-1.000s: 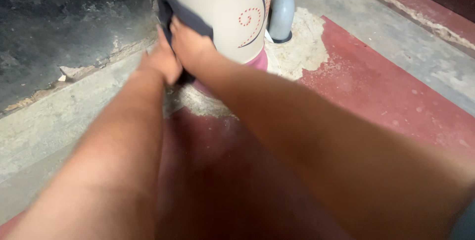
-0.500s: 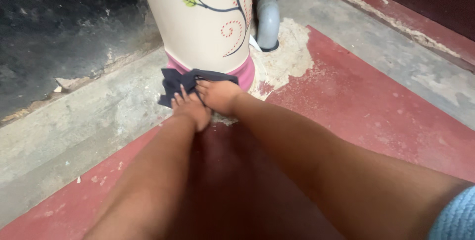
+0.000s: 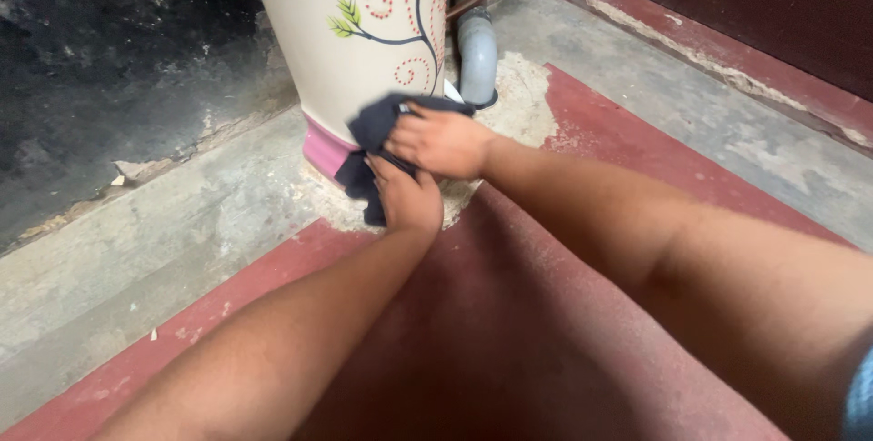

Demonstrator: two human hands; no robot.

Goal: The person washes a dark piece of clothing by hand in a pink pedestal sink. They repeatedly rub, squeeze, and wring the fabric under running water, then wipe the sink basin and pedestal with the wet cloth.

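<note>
Head view: you are looking down at both of your bare arms reaching toward 12 o'clock, to the foot of a tall cream container.
Cloth: a dark cloth is lying bunched against the container's lower wall and pink base band, trailing down to the floor at the 6 o'clock side of the base.
Handling: you are working with something that looks soft, limp and light; it is likely folding wherever you press, so a broad palm hold over the bunched middle should be serving better than a pinch at one edge.
Right hand: your right hand is lying flat over the upper part of the cloth, fingers spread toward 9 o'clock, pressing it to the container wall.
Left hand: your left hand is sitting just below, at 6 o'clock of the right, fingers curled onto the cloth's lower fold.
Arms: both forearms are stretching out almost straight, converging at the base.
Surroundings: a grey pipe is standing just at 3 o'clock of the container; red-painted floor is lying beneath your arms.
</note>
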